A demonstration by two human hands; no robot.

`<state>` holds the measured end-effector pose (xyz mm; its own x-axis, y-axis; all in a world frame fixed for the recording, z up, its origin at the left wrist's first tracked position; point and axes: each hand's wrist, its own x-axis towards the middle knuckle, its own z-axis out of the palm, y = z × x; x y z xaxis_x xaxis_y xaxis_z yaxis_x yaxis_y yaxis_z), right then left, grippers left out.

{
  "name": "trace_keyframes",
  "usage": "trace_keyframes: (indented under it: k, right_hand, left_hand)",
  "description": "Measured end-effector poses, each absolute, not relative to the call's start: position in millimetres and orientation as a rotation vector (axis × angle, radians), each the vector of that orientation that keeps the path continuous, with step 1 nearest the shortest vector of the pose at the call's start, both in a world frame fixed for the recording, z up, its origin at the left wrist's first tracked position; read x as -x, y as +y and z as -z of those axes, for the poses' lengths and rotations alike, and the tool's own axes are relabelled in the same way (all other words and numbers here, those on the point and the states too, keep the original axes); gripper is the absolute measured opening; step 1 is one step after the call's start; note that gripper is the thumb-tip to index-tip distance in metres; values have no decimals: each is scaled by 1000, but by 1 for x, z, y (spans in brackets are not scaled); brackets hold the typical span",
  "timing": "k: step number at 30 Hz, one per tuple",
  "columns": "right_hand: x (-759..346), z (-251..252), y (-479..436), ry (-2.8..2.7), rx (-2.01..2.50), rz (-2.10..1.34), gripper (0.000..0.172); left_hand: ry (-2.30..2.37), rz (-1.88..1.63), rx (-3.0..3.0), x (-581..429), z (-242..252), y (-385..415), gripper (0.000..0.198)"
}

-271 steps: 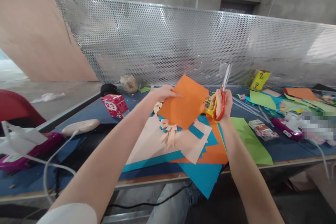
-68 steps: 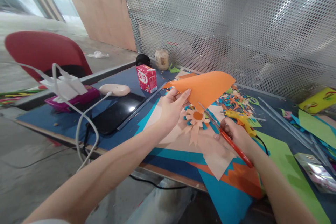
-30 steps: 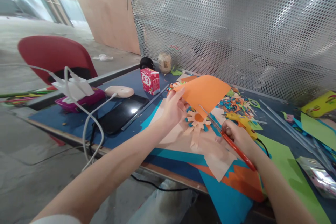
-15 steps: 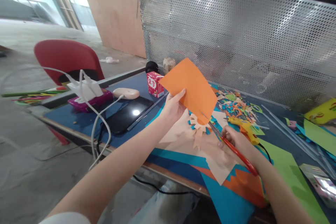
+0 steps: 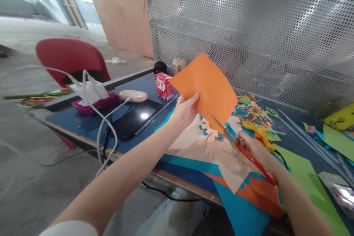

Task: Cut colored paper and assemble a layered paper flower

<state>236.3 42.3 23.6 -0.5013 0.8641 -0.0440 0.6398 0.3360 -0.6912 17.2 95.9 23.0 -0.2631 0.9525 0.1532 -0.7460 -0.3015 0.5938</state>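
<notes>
Pinching the lower left edge of an orange paper sheet (image 5: 206, 86) between thumb and fingers, the left hand (image 5: 184, 112) holds it raised and tilted, clear of the blue-topped table (image 5: 83, 125). The right hand (image 5: 253, 151) is closed round the handles of red-handled steel scissors (image 5: 240, 147), whose blades point up and away from it to the sheet's bottom corner. Whether the blades are parted cannot be told.

Just below the sheet, between the two hands, a peach-and-blue fringed paper flower (image 5: 210, 136) lies on a large peach paper sheet (image 5: 188, 142). Beyond the right hand's knuckles sits a yellow glue gun (image 5: 261, 134), and farther off lies a heap of coloured paper scraps (image 5: 250, 108). A teal paper sheet (image 5: 240, 214) lies under the right wrist, and a bright green paper sheet (image 5: 304, 177) lies to that arm's outer side.

Out past the left hand stands a small red drink carton (image 5: 164, 86). To that hand's left lie a black glossy tablet (image 5: 135, 118) and a cream oval device (image 5: 133, 96), and farther left a white charger block (image 5: 88, 90) rests on a magenta box (image 5: 95, 104). A red plastic chair (image 5: 70, 59) stands behind them. A perforated metal screen (image 5: 249, 40) rises along the table's far edge.
</notes>
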Motion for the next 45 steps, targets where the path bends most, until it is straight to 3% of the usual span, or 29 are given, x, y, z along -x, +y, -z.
trace_keyframes:
  k: [45]
  right_hand:
    - [-236, -26, 43, -2369, 1430, -780, 28]
  left_hand:
    - [453, -1851, -717, -21, -10, 101, 24]
